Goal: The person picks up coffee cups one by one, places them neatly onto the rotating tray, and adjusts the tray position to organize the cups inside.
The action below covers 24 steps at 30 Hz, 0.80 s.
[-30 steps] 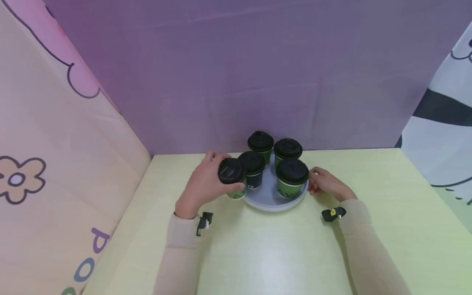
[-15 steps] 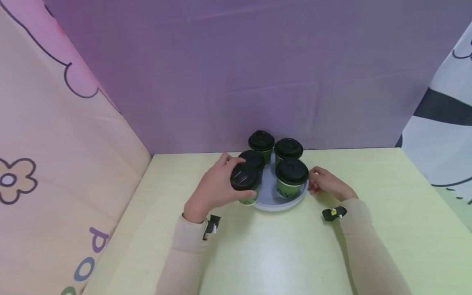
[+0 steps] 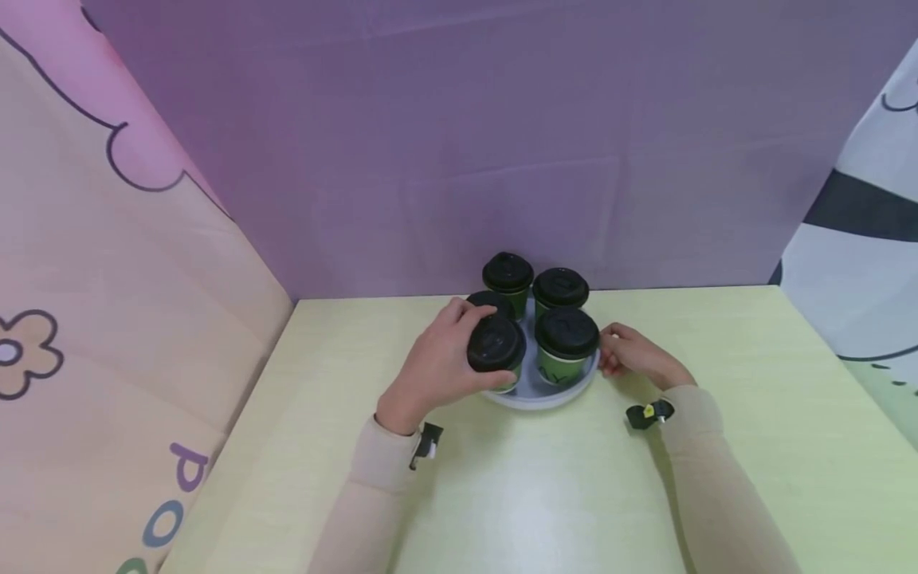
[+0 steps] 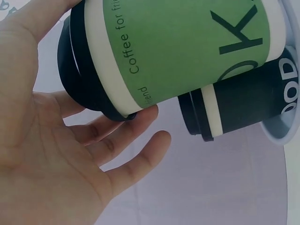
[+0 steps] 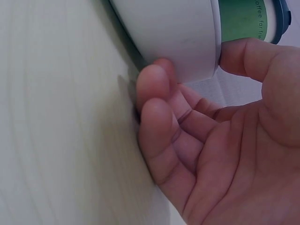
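The left hand (image 3: 437,371) grips a green paper cup with a black lid (image 3: 496,351) at the front left of the round grey tray (image 3: 534,395), beside four more lidded cups; the right hand (image 3: 634,355) pinches the tray's right rim

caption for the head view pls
Left hand holds a lidded green cup over a grey tray; right hand grips its rim.
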Tool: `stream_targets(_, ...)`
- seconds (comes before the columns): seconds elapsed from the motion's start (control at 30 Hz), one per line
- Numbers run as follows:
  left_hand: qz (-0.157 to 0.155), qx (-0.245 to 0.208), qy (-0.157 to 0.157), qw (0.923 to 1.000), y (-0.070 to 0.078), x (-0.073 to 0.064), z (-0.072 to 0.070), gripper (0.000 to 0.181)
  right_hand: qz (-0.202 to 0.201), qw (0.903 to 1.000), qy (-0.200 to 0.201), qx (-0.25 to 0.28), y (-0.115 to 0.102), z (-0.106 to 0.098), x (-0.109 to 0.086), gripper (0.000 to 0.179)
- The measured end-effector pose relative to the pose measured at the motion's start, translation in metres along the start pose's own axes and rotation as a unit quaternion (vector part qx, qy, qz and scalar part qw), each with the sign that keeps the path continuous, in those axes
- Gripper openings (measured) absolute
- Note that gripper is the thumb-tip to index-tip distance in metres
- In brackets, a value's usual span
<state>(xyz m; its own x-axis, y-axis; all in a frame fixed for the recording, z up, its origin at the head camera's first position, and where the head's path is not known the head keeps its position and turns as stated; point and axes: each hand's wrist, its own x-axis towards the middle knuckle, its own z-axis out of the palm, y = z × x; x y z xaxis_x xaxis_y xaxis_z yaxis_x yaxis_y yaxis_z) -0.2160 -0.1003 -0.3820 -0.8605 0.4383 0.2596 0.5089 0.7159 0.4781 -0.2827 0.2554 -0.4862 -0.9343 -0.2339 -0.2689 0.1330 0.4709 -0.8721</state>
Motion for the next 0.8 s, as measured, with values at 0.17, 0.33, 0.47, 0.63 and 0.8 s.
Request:
stream_targets(0.17, 0.012, 0.006, 0.0, 0.9999, 0.001, 0.002, 0.006, 0.092, -0.002, 1.0, -0.001, -0.002, 0.0, 0.0, 0.0, 0.027)
stream_targets(0.33, 0.028, 0.005, 0.007, 0.9996, 0.003, 0.003, 0.012, 0.092, -0.004, 1.0, -0.003, 0.001, -0.001, 0.001, -0.002, 0.027)
stream_targets(0.47, 0.037, 0.008, 0.021, 0.9991, 0.005, 0.002, 0.014, 0.093, -0.009, 0.9999, -0.006, -0.001, -0.003, 0.001, -0.004, 0.027)
stream_targets(0.63, 0.041, 0.024, 0.032, 0.9984, 0.006, 0.003, 0.017, 0.093, -0.011, 0.9999, -0.006, -0.006, -0.005, 0.001, -0.006, 0.027)
stream_targets(0.8, 0.032, 0.035, 0.029, 0.9985, 0.006, 0.003, 0.02, 0.094, -0.005, 0.9999, -0.003, -0.009, -0.005, 0.002, -0.006, 0.028)
